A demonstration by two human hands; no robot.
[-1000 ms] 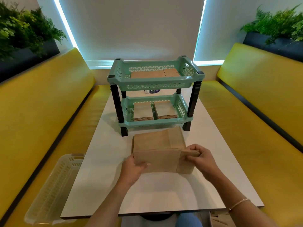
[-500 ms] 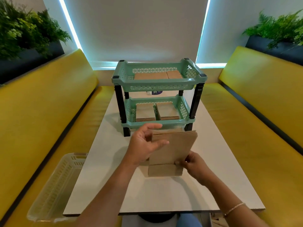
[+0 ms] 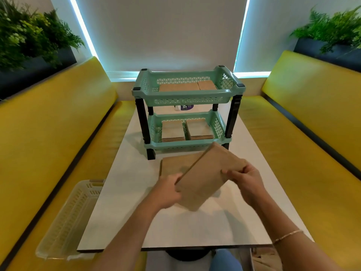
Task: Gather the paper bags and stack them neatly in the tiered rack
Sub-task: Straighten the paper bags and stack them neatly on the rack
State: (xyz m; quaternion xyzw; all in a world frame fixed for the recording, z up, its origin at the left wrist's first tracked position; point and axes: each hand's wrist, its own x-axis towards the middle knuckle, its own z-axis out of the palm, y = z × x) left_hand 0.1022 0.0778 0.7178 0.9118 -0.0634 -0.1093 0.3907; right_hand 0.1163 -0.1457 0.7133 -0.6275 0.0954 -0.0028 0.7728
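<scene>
Paper bags [image 3: 205, 178], a folded stack, are held tilted above the table [image 3: 125, 194], just short of the tiered rack [image 3: 187, 94], whose two trays already hold bags. The stack's long axis runs diagonally, far corner toward the lower tray. My left hand [image 3: 168, 189] grips the near-left edge; my right hand [image 3: 244, 179] pinches the right edge. Another flat bag [image 3: 175, 163] lies beneath.

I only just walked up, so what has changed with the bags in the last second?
The paper bag, pressed flat on the table a second ago, is lifted and tilted. The left hand moved from its top to grip its near left edge; the right hand holds its right side. Another bag lies flat underneath. The rack and its stacks stayed put.
</scene>
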